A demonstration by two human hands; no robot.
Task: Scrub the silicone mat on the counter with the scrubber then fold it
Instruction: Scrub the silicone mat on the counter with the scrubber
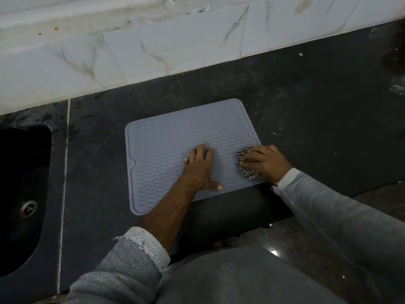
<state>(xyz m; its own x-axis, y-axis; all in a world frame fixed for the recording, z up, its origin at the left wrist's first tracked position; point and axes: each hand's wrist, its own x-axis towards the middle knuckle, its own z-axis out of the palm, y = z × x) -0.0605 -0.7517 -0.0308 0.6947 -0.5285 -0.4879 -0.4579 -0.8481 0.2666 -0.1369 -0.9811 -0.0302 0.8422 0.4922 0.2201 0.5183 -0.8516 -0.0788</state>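
Note:
A grey silicone mat with wavy ridges lies flat on the dark counter, close to the front edge. My left hand presses flat on the mat's middle, fingers straight and thumb spread toward the near edge. My right hand grips a black-and-white checked scrubber and holds it down on the mat's right edge. Part of the scrubber is hidden under my fingers.
A dark sink with a metal drain sits at the left. A white marble-tiled wall runs along the back of the counter. A dark round object shows at the far right edge. The floor lies below the front edge.

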